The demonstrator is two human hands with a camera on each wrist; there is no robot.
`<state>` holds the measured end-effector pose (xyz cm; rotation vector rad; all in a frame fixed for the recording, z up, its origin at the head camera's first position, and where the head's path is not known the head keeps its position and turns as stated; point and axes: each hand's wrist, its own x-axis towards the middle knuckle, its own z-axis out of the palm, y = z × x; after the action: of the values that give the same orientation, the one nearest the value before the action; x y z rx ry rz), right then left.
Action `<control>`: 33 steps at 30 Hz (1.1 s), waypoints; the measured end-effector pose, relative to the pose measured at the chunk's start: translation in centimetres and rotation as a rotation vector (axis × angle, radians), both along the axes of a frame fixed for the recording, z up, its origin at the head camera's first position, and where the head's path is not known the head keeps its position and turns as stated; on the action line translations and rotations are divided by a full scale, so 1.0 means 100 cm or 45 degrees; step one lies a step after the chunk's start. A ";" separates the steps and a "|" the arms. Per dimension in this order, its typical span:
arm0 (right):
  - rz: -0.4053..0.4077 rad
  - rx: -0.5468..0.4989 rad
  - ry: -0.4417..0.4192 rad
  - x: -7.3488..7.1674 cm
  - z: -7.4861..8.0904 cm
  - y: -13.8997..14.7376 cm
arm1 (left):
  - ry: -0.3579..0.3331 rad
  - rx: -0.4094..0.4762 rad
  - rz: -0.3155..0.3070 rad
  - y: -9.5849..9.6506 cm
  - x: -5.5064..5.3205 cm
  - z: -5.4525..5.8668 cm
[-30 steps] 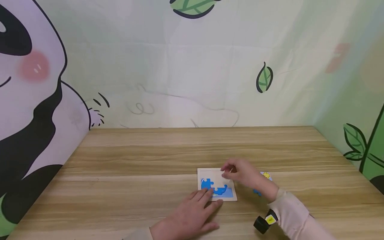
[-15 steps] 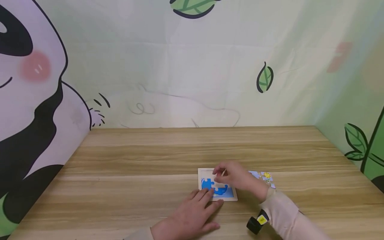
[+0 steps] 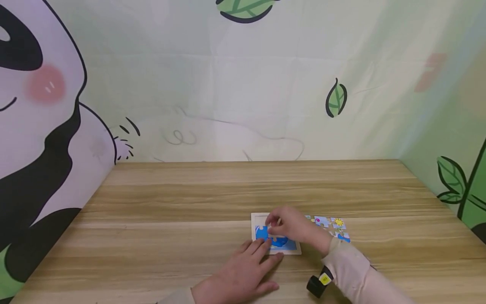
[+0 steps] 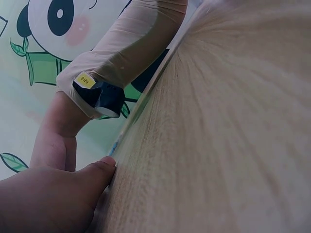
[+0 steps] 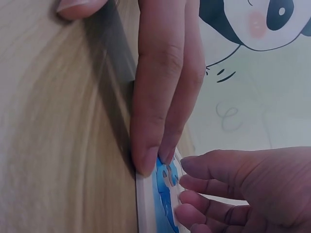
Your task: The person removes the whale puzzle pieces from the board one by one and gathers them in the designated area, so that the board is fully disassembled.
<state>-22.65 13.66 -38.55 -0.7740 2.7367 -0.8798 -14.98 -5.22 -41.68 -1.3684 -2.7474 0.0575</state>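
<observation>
A small square puzzle board (image 3: 255,218) with a pale rim lies on the table, partly filled with blue pieces (image 3: 260,232). My left hand (image 3: 239,270) lies palm down with straight fingers, its fingertips on the board's near left edge. In the right wrist view those fingers (image 5: 158,82) press down at the rim. Over the board's upper right part, my right hand (image 3: 294,226) pinches a puzzle piece, mostly hidden by its thumb and forefinger. The right fingertips (image 5: 187,196) are close over the blue picture in the right wrist view.
Several loose puzzle pieces (image 3: 337,222), one with a yellow sun, lie right of the board, partly behind the right forearm. A black wrist camera (image 3: 316,286) hangs under the right sleeve. Behind the wooden table (image 3: 171,190) stands a wall with a painted panda and leaves.
My right hand has moved left and slightly nearer over the board, bringing the piece by the blue pieces. More loose pieces show at the right. The left hand stays put.
</observation>
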 end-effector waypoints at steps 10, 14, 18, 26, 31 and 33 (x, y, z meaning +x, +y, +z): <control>-0.048 0.050 -0.036 0.000 0.000 -0.006 | 0.039 0.000 -0.012 -0.001 0.001 -0.001; -0.057 0.056 -0.048 -0.001 -0.001 -0.008 | 0.050 0.007 -0.017 -0.001 0.001 -0.001; -0.073 0.052 -0.057 -0.002 0.000 -0.009 | 0.055 0.010 -0.013 -0.001 0.001 -0.001; -0.097 0.033 -0.038 -0.002 0.001 -0.009 | 0.110 0.028 -0.019 0.000 0.001 -0.002; -0.114 0.005 -0.046 -0.002 0.001 -0.010 | 0.123 0.038 -0.025 -0.001 0.000 -0.003; -0.120 -0.006 -0.055 -0.002 0.001 -0.010 | 0.127 0.040 -0.026 -0.001 0.000 -0.003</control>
<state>-22.82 12.70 -38.42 -0.6240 2.7536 -0.9101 -14.96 -5.35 -41.96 -1.3474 -2.6416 0.0793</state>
